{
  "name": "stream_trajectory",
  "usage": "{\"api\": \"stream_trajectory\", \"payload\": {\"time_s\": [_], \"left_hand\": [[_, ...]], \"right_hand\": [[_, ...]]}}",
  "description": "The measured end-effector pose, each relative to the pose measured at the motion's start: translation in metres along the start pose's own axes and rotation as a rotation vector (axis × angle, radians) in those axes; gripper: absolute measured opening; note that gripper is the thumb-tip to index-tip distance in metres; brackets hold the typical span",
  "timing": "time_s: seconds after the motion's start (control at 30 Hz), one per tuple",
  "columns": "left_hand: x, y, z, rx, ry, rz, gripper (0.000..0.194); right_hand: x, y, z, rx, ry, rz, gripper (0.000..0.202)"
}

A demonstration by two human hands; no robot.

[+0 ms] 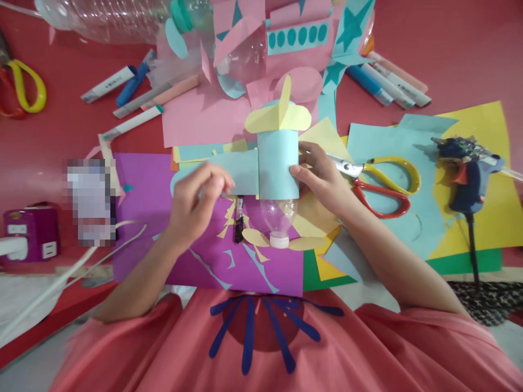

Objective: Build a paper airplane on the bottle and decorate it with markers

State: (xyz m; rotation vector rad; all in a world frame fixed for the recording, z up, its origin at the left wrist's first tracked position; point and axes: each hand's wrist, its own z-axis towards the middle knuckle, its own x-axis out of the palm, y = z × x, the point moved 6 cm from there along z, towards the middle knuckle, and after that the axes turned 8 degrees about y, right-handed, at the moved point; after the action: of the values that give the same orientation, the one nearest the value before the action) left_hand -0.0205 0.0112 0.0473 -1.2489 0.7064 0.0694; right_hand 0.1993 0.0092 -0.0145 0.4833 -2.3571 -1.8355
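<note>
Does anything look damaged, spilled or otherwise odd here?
Blocky pixelation masks a phone-like object at left, probably image editing rather than damage. Loose blue scraps clutter the purple sheet, seemingly cutting waste. No spill is visible.

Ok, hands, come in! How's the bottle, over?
Right hand at the edge of the bottle's blue wrap. Left hand curled by the blue strip, grip unclear. Scissors close beside right hand.
</note>
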Motion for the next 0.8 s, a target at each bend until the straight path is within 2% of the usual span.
{"api": "stream_trajectory", "payload": {"time_s": [0.03,0.1,0.2,0.33,0.47,0.67,0.8], "left_hand": [[0.008,-0.001,-0.012,-0.02,0.07,-0.019,0.033],[0.021,-0.001,-0.036,-0.06,0.137,0.047,0.029],[0.033,-0.002,-0.061,-0.017,0.131,0.32,0.024],[0.047,0.011,-0.073,-0.075,0.217,0.516,0.046],[0.051,0.02,-0.068,-0.124,0.256,0.506,0.056],[0.04,0.019,-0.041,-0.158,0.221,0.47,0.044],[0.035,0.03,-0.018,-0.198,0.234,0.377,0.044]], "right_hand": [[0.0,0.0,0.0,-0.002,0.0,-0.001,0.069],[0.001,0.0,0.0,-0.003,-0.002,0.002,0.07],[0.0,-0.001,0.0,0.009,-0.006,0.015,0.072],[0.0,-0.003,0.0,0.02,0.005,0.034,0.069],[-0.001,-0.002,0.001,0.002,0.009,0.022,0.065],[-0.001,0.0,0.0,-0.015,0.006,-0.026,0.064],[0.0,0.001,-0.001,-0.026,0.0,-0.039,0.065]]}}
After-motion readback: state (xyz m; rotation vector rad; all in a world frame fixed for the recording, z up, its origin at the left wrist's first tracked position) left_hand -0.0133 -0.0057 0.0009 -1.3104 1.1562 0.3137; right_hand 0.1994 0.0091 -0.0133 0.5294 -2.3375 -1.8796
